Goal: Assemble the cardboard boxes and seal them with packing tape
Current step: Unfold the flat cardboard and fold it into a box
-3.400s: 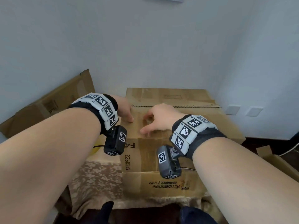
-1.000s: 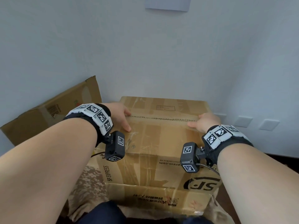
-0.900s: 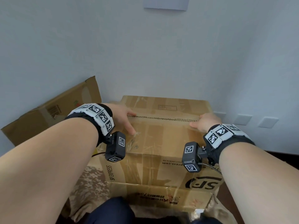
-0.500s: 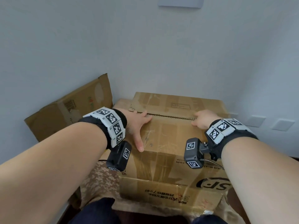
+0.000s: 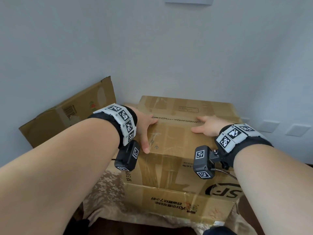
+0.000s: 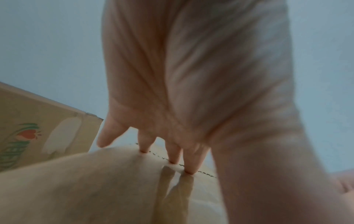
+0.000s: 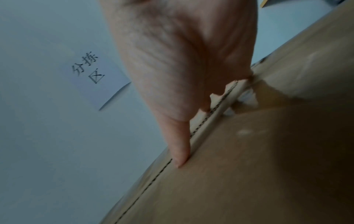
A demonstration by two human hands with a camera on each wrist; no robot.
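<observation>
A brown SF Express cardboard box point(image 5: 176, 138) stands on a cloth-covered surface with its top flaps folded down. They meet along a jagged seam point(image 5: 176, 118). My left hand point(image 5: 144, 128) lies flat on the top at the seam's left end, thumb stretched back toward me. In the left wrist view its straight fingertips point(image 6: 173, 159) press on the box top point(image 6: 95, 189) along the seam. My right hand point(image 5: 207, 127) rests flat on the top right of centre. In the right wrist view its fingers point(image 7: 179, 148) touch the flap edge at the seam point(image 7: 153, 177). No tape roll is in view.
A flattened cardboard box point(image 5: 67, 116) leans against the wall at the left, close to my left wrist. A patterned cloth point(image 5: 108, 189) covers the surface under the box. Wall sockets point(image 5: 271, 126) sit low on the right. A paper sign point(image 7: 95, 72) hangs on the wall.
My right hand has slid left along the seam from the box's right edge. My left hand has spread flat, its thumb now reaching back toward me. The view has shifted slightly.
</observation>
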